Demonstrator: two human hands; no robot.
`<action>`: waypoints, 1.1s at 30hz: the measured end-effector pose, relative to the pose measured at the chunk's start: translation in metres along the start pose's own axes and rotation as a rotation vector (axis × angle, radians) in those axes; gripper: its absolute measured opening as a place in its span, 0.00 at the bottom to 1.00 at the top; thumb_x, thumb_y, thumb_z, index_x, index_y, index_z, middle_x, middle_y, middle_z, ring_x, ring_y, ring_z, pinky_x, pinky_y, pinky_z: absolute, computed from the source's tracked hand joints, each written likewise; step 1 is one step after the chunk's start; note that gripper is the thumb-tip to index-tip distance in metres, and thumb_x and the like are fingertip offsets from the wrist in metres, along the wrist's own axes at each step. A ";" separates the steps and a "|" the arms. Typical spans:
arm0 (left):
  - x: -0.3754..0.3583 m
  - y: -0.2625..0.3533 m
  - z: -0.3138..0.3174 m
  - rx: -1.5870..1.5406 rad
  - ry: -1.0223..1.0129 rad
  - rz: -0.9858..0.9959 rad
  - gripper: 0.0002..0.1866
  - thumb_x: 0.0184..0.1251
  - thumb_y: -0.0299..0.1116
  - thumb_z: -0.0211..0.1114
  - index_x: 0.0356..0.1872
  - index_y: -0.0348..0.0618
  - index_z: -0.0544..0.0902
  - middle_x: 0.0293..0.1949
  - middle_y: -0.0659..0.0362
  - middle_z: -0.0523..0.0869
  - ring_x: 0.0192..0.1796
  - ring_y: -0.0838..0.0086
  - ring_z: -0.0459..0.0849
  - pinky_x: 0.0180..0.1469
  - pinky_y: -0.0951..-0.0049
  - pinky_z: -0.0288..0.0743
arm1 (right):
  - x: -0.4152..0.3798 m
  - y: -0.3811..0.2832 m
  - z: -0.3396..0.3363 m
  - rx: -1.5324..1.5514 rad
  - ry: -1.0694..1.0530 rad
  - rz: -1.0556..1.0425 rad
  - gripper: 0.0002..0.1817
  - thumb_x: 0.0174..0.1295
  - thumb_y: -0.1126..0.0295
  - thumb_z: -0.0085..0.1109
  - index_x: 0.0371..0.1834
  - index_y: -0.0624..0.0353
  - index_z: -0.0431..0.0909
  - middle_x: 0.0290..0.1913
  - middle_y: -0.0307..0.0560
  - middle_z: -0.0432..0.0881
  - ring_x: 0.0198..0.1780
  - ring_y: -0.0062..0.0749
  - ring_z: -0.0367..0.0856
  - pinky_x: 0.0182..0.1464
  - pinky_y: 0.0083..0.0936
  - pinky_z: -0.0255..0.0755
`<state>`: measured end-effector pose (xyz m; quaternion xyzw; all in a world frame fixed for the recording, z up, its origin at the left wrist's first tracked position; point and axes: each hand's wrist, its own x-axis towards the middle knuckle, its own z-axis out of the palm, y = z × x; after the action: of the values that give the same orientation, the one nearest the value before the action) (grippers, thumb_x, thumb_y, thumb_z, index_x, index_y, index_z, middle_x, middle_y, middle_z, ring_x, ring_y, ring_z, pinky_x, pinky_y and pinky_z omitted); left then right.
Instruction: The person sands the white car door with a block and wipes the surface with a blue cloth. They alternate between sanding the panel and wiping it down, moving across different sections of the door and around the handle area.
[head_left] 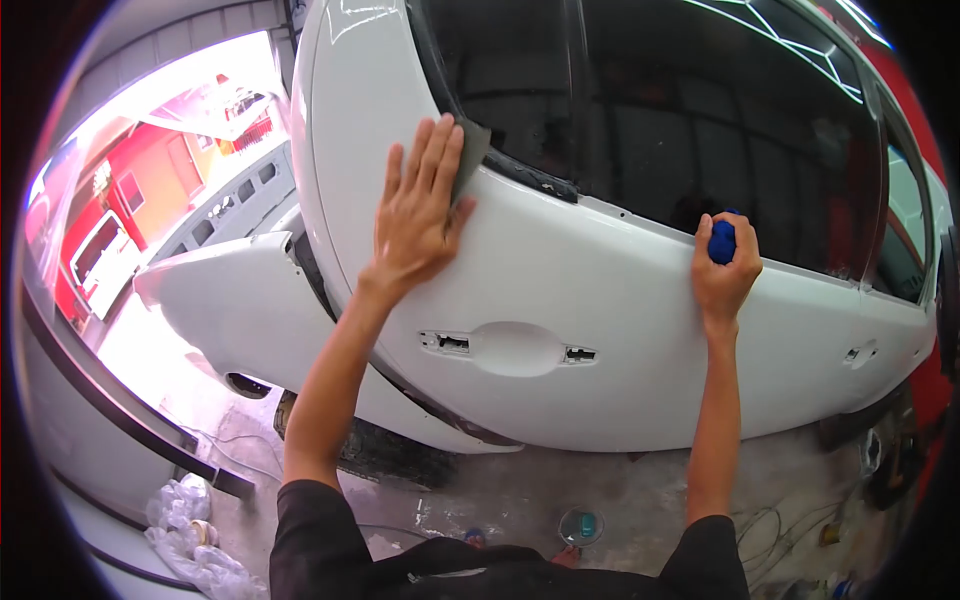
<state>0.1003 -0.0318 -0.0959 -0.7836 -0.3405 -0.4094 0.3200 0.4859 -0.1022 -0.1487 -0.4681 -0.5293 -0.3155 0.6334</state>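
A white car door panel (520, 280) with dark window glass (700, 110) spans the view. My left hand (418, 215) lies flat on the painted panel near the window's corner, fingers stretched out, over a dark grey-green sheet (471, 155) that shows beside its fingers and reaches the window edge. At the lower edge of the window, my right hand (727, 270) is wrapped round a blue object (722, 243). Below and between my arms are the door's handle recess (517, 349) and two openings without a handle.
A white body panel (220, 290) stands at left, with a dark tyre (390, 450) beneath. Crumpled clear plastic (195, 540) lies at lower left. On the floor are a round container (581, 526) with a teal item, and cables at lower right.
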 end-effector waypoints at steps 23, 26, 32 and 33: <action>-0.040 0.001 0.012 0.001 0.284 -0.485 0.38 0.89 0.48 0.49 0.90 0.41 0.53 0.90 0.49 0.54 0.92 0.52 0.46 0.90 0.46 0.35 | -0.001 0.006 0.001 0.008 -0.008 0.036 0.09 0.69 0.64 0.75 0.41 0.55 0.85 0.36 0.46 0.89 0.36 0.39 0.88 0.42 0.33 0.82; -0.118 0.096 0.038 -0.063 0.124 -0.426 0.40 0.87 0.46 0.52 0.91 0.42 0.51 0.91 0.47 0.53 0.92 0.52 0.46 0.90 0.46 0.34 | 0.000 0.007 0.001 0.016 -0.019 0.037 0.09 0.69 0.64 0.75 0.41 0.55 0.85 0.36 0.46 0.89 0.36 0.40 0.88 0.42 0.33 0.82; -0.065 -0.029 0.000 -0.083 0.274 -0.584 0.40 0.87 0.47 0.51 0.90 0.40 0.50 0.91 0.47 0.51 0.92 0.49 0.45 0.90 0.46 0.37 | 0.001 0.007 0.001 0.004 -0.010 0.006 0.09 0.69 0.65 0.74 0.41 0.56 0.85 0.36 0.47 0.88 0.36 0.41 0.88 0.41 0.34 0.82; -0.072 -0.023 0.000 -0.086 0.278 -0.571 0.40 0.87 0.48 0.50 0.90 0.40 0.50 0.91 0.47 0.51 0.92 0.49 0.45 0.90 0.46 0.37 | 0.000 0.006 0.001 0.006 -0.020 0.028 0.09 0.69 0.65 0.74 0.41 0.56 0.85 0.36 0.47 0.89 0.36 0.41 0.88 0.41 0.34 0.82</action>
<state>0.0507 -0.0382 -0.1527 -0.6056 -0.4822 -0.5999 0.2021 0.4911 -0.0994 -0.1498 -0.4767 -0.5300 -0.3003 0.6338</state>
